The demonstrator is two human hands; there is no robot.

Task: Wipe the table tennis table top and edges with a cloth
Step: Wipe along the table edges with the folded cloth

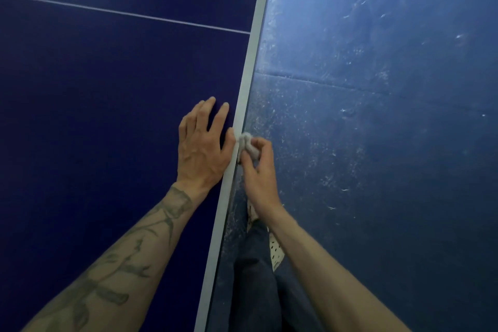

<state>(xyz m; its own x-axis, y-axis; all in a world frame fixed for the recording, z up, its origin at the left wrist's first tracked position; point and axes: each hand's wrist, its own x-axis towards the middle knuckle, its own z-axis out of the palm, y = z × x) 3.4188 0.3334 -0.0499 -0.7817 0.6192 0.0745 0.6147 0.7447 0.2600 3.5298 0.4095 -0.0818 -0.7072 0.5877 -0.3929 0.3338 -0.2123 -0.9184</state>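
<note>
Pinching a bunched grey cloth [246,144] in curled fingers, the right hand [259,171] pressed it against the pale edge [249,67] of the table [107,89], the cloth at its fingertips. The left hand [204,147] lay flat just beside it, fingers spread on the top. The edge ran far ahead of both hands; scuffed floor [377,129] lay to the right.

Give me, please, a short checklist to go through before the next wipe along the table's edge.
1. Cloth gripped in right hand: ok.
2. Cloth touching the table edge: ok.
3. Left hand flat on the table top, bracing: ok.
4. Left thumb out of the cloth's way: not ok, it sits right beside the cloth.
5. Cloth clean enough: cannot tell.
</note>
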